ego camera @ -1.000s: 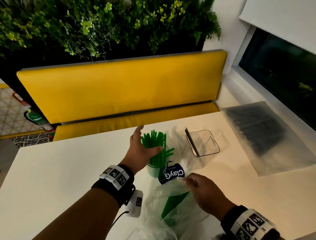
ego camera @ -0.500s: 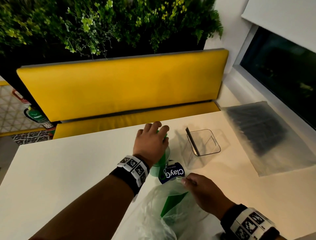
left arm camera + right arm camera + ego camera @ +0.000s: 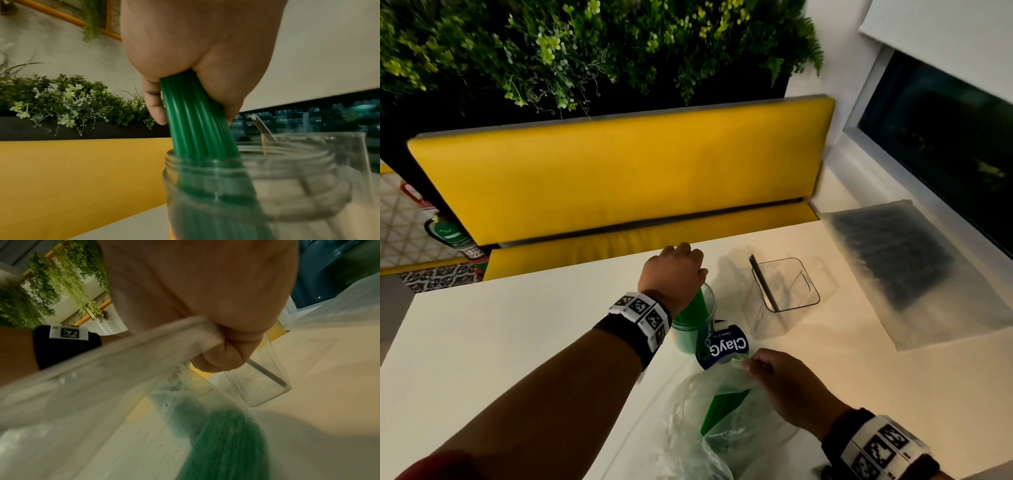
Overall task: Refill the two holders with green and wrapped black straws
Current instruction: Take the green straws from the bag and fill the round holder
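Note:
My left hand (image 3: pixel 678 267) grips a bundle of green straws (image 3: pixel 693 305) from above; their lower ends stand in a round clear jar (image 3: pixel 709 308). In the left wrist view the fingers (image 3: pixel 156 110) curl round the green straws (image 3: pixel 201 133) just above the jar rim (image 3: pixel 287 155). My right hand (image 3: pixel 767 370) pinches the edge of a clear plastic bag (image 3: pixel 688 428) that holds more green straws (image 3: pixel 722 407). The right wrist view shows the bag's edge (image 3: pixel 144 350) pinched. A square clear holder (image 3: pixel 804 301) with one black straw (image 3: pixel 763 281) stands to the right.
A frosted bag of wrapped black straws (image 3: pixel 900 263) lies at the table's right side. A blue label (image 3: pixel 724 347) sits beside the jar. A yellow bench back (image 3: pixel 619 178) runs behind the white table (image 3: pixel 500 342), under a plant wall; a dark window is at right.
My left hand went from open beside the fanned straws to a grip over their tops, gathering them into a bundle in the jar. The right hand kept its hold on the bag.

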Demonstrator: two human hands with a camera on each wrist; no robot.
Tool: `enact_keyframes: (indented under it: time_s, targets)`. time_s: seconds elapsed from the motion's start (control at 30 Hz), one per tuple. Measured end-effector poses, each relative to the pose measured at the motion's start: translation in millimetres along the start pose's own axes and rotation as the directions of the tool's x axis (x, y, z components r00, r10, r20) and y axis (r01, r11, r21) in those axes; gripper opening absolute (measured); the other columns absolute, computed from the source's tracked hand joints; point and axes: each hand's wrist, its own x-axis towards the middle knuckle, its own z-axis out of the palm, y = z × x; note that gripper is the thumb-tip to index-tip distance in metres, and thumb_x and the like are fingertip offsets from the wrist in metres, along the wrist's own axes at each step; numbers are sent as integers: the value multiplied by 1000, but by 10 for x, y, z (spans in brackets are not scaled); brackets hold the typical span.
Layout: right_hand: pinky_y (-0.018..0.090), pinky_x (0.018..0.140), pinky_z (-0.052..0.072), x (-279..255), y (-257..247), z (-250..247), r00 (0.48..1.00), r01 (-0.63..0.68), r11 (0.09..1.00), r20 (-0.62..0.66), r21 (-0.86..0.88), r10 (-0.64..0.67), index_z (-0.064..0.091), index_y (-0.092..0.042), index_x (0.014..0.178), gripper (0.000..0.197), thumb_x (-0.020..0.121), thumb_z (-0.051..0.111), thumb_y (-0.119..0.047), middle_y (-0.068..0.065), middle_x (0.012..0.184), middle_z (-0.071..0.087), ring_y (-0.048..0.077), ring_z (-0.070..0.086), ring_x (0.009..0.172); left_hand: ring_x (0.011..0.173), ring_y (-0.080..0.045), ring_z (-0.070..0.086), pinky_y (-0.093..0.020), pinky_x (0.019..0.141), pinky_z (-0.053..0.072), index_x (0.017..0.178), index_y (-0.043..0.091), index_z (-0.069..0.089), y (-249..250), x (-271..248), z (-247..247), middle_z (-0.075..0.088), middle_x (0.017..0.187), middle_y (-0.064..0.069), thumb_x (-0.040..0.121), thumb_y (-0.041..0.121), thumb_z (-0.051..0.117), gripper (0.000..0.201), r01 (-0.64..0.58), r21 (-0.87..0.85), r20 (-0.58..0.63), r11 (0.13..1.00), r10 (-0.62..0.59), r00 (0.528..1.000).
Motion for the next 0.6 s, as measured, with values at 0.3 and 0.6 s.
enact_keyframes:
  time_s: [0.3,0.6]
  targets:
    - [31,67,44,53,-20,-22,995,62,990,-79,123,-52,59,-32,78,30,87,45,-57,-7,74,65,3,58,72,78,-20,57,-32,65,47,89,18,63,523,-1080,-531,63,87,-3,96,34,46,24,-402,-407,-232,820,333,914]
    - [33,92,53,16,-122,141,989,87,966,93,244,-113,59,-43,106,18,88,59,-46,-10,106,68,2,62,100,93,-22,66,-24,82,51,113,9,65,865,-1428,794,68,106,-7,96,17,48,25,278,-595,540,754,120,833]
